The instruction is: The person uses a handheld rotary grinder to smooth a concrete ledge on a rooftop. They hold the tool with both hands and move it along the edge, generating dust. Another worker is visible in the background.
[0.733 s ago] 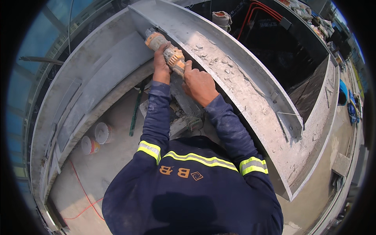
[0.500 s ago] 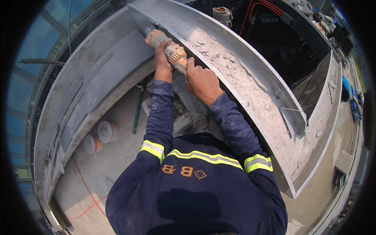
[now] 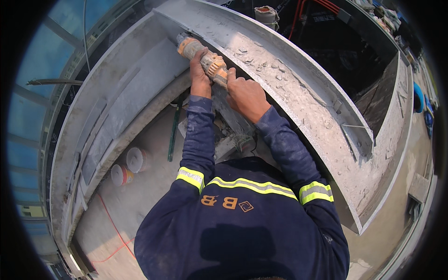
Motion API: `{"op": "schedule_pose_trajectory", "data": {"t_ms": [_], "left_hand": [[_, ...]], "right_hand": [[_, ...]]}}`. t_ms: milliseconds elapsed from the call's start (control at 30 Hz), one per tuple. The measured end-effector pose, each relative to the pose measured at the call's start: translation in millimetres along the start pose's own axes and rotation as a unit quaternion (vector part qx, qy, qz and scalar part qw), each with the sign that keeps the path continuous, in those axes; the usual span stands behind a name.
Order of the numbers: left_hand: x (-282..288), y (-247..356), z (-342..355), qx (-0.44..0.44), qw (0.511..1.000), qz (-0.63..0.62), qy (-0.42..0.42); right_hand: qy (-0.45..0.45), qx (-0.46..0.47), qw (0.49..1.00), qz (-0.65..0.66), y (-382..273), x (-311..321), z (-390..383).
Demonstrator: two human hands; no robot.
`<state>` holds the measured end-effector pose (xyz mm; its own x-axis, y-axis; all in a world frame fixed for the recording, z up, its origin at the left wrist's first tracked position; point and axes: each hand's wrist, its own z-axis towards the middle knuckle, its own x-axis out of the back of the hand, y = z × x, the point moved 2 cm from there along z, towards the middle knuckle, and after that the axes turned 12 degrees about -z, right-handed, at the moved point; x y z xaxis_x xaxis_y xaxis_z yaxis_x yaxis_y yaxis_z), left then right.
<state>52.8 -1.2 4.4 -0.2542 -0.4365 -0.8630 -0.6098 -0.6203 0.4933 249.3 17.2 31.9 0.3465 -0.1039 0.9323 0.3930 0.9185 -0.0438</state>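
Observation:
A dust-covered orange and grey angle grinder point(image 3: 215, 64) slants across the upper middle, its metal head toward the inner corner of a large pale steel beam point(image 3: 308, 109). The working end at that corner is too small to make out. My left hand point(image 3: 199, 77) is wrapped around the grinder's body from the left. Farther back, my right hand point(image 3: 248, 97) is closed around its rear handle, with the index finger lying along the casing. Both forearms, in dark blue sleeves, reach up from below.
Broken chips point(image 3: 275, 72) and dust lie on the beam's ledge. Left stands another curved steel wall point(image 3: 109, 100). Below are two white buckets point(image 3: 136, 159), a green rod point(image 3: 175, 130) and a red cord point(image 3: 112, 221) on the floor. A sack point(image 3: 267, 17) sits beyond the beam.
The whole view has shifted slightly, so the surroundings appear a little farther right. Both hands keep their hold on the grinder, which stays near the same corner.

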Motion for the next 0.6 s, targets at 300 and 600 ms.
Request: {"op": "schedule_pose_trajectory", "data": {"t_ms": [300, 600], "left_hand": [[5.5, 0.1, 7.7, -0.002, 1.000, 0.004, -0.005], [0.7, -2.5, -7.5, 0.021, 0.999, -0.031, -0.033]], "right_hand": [[-0.014, -0.008, 1.000, 0.006, -3.2, -2.1, 7.3], [0.004, 0.004, 1.000, -0.005, -3.1, 11.2, -10.3]]}}
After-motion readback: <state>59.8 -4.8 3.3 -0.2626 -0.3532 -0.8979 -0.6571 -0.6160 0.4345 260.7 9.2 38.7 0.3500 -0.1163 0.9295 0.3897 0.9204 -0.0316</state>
